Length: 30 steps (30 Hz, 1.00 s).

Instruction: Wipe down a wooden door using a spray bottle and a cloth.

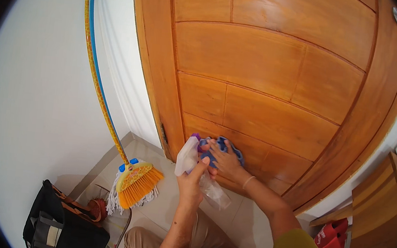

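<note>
My left hand (190,185) is closed round a spray bottle (215,194) with a clear body, a white spray head and a purple nozzle. The bottle is tilted, its nozzle near the low part of a brown wooden door (272,115). Just right of the nozzle, my right hand (226,162) holds a blue cloth (237,153) against the door's lower panel. The fingers of that hand lie stretched over the cloth and cover part of it.
A broom (140,181) with orange bristles leans in the left corner, a white string mop (113,197) behind it. Nearer stands a black bag (81,230). On the right are a wooden piece of furniture (379,201) and a red bag (333,244). Tiled floor (250,226) lies below the door.
</note>
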Tool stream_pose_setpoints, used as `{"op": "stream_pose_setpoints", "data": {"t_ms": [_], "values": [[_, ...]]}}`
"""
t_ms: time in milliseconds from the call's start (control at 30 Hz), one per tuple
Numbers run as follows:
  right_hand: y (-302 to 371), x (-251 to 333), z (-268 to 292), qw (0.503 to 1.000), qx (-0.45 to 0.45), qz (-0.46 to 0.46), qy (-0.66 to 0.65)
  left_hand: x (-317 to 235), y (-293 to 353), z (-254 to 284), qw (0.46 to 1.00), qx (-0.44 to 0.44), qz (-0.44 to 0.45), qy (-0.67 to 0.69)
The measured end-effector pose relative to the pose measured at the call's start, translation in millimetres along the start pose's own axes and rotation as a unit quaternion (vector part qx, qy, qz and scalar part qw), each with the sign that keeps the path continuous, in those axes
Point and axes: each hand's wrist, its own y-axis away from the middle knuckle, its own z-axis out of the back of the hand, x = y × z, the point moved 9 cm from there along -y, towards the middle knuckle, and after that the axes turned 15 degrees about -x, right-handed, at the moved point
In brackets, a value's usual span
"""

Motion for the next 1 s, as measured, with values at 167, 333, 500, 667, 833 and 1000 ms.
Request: {"op": "stream_pose_setpoints", "data": {"t_ms": [167, 333, 500, 667, 833, 1000], "values": [[89, -56, 49, 0.996, -0.013, -0.08, 0.023, 3, 21, -16, 1.0, 0.016, 0.005, -0.018], [113, -124, 114, 0.971, -0.086, -0.215, 0.057, -1, 29, -23, 0.999, 0.023, -0.01, -0.034], [88, -137, 122, 0.941, -0.141, -0.3, 0.068, 10, 25, -30, 0.999, 0.036, 0.015, 0.009], [42, -97, 64, 0.951, -0.112, -0.287, 0.036, 26, 18, -35, 0.998, 0.053, 0.031, 0.016], [4, -39, 15, 0.973, -0.07, -0.215, -0.051, 28, 7, -16, 0.999, 0.018, 0.036, -0.008], [2, -8, -7, 0.989, -0.041, -0.13, 0.062, 23, 12, -14, 0.999, 0.009, 0.034, -0.018]]}}
